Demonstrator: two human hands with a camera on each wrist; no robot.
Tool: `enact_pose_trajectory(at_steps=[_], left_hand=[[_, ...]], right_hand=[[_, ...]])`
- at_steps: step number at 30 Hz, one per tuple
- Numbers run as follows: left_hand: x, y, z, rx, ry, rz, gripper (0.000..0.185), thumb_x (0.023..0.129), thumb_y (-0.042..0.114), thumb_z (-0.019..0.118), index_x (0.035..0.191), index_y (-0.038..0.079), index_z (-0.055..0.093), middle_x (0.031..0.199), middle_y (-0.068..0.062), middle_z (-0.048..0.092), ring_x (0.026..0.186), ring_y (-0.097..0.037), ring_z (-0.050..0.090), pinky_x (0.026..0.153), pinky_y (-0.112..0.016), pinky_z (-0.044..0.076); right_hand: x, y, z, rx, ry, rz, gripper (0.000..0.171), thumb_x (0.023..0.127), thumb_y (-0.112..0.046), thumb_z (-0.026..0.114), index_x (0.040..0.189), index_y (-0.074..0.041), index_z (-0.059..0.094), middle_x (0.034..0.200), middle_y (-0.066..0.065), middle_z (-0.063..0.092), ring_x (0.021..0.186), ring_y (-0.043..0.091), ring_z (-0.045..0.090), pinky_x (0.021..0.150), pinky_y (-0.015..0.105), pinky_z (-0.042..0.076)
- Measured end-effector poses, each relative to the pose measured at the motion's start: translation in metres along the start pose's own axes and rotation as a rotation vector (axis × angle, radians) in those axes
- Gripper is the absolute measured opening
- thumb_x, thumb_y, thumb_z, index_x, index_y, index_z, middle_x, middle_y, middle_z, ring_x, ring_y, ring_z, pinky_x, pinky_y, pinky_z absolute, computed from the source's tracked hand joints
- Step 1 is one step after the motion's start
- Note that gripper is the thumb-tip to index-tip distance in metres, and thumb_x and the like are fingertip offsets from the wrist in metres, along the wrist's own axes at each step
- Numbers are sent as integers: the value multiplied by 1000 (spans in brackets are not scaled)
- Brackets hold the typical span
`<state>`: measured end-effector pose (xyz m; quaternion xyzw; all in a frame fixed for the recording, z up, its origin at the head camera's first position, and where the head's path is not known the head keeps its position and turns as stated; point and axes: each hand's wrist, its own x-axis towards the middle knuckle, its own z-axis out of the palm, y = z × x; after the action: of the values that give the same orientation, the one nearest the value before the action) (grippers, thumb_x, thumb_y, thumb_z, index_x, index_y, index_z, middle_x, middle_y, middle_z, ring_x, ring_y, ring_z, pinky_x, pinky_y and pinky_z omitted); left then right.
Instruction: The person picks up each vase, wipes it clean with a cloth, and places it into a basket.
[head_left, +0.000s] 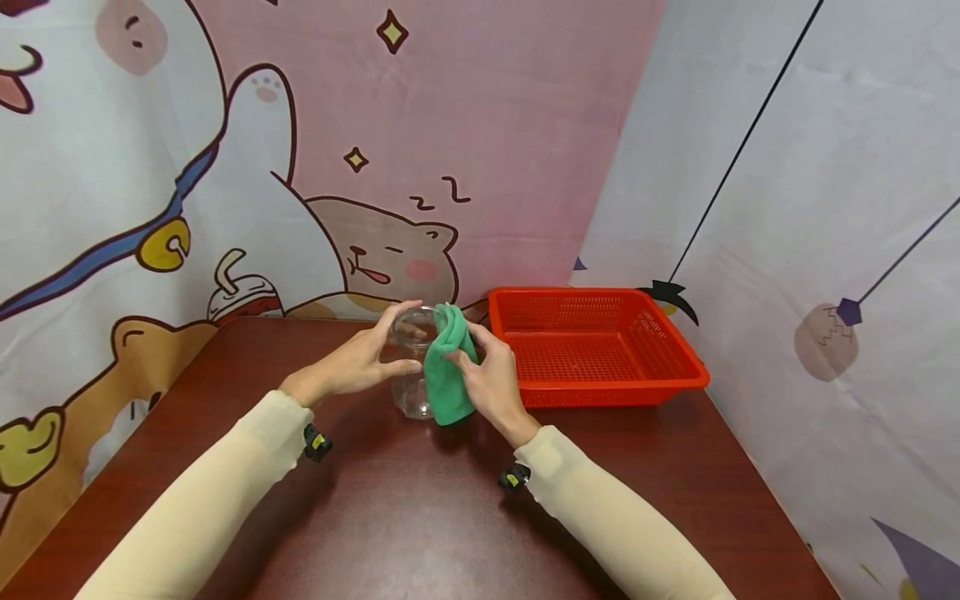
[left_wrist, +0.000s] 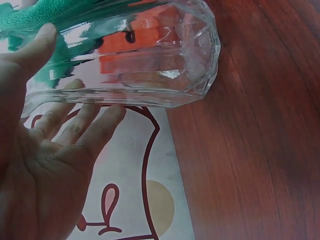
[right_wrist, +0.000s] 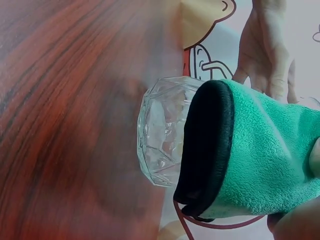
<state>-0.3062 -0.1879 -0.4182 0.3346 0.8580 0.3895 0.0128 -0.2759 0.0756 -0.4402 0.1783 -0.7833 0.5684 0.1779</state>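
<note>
A clear glass jar (head_left: 408,392) with a faceted base is upright over the brown table, its open mouth facing up. My left hand (head_left: 358,357) holds it near the rim, thumb on the near side and fingers spread along the far side. In the left wrist view those fingertips lie along the clear wall of the jar (left_wrist: 150,60). Between thumb and fingers, my right hand (head_left: 491,379) pinches a folded green cloth (head_left: 450,392) at the jar's right side. Dark edging trims the cloth (right_wrist: 265,160) in the right wrist view, where it covers much of the jar.
Behind and right of my right hand stands a red plastic basket (head_left: 600,387) with perforated walls. The brown table (head_left: 420,517) meets a cartoon-printed cloth backdrop (head_left: 510,150) along its back and sides.
</note>
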Motion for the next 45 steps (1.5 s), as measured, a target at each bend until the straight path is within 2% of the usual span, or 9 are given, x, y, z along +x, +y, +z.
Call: enact_pose_trajectory(at_steps=[6,12,20,27,31,38,45], left_hand=[[0,1,0,1,3,-2,99,111,26,83,184,34,16,160,-14,70,149,-33,70,126,-68,54],[0,2,0,1,5,-2,99,111,26,84,184,35,17,158,-9,70,149,-32,70,125,-65,55],[0,1,2,-15,7,-27,98,112,30,83,184,39,17,159,-8,70,150,-35,71,129,-72,51],[0,4,2,-3,15,-61,99,112,35,83,184,41,16,159,-6,70,149,-34,71,130,-72,49],[0,4,1,-3,11,-73,99,111,38,83,183,43,15,161,-6,69,150,-35,70,129,-72,49],[1,4,0,-12,7,-84,100,111,40,83,183,46,14,161,-5,68,148,-33,70,126,-70,53],[1,2,1,-11,7,-85,101,111,39,83,184,43,14,160,-5,68,147,-32,71,123,-68,56]], right_hand=[[2,-1,1,-50,23,12,41,103,-5,89,143,-7,81,131,13,87,116,32,85,104,53,70],[3,-1,-1,-126,4,35,36,102,-4,90,137,-6,83,129,14,88,116,34,85,104,52,70],[1,2,-3,-249,-62,63,32,102,-7,90,134,-8,85,122,13,89,107,28,86,97,49,72],[-2,3,-2,-369,-106,34,35,102,0,86,136,-7,83,123,14,89,108,32,84,95,49,71],[-5,7,-1,-398,-116,10,35,101,2,84,135,-5,82,123,14,88,108,32,83,95,50,71],[-10,10,-1,-488,-185,-19,30,103,3,83,132,0,78,119,16,87,103,28,82,94,47,71],[-14,17,0,-554,-237,-5,18,102,3,84,115,-2,74,103,16,82,93,27,77,83,46,67]])
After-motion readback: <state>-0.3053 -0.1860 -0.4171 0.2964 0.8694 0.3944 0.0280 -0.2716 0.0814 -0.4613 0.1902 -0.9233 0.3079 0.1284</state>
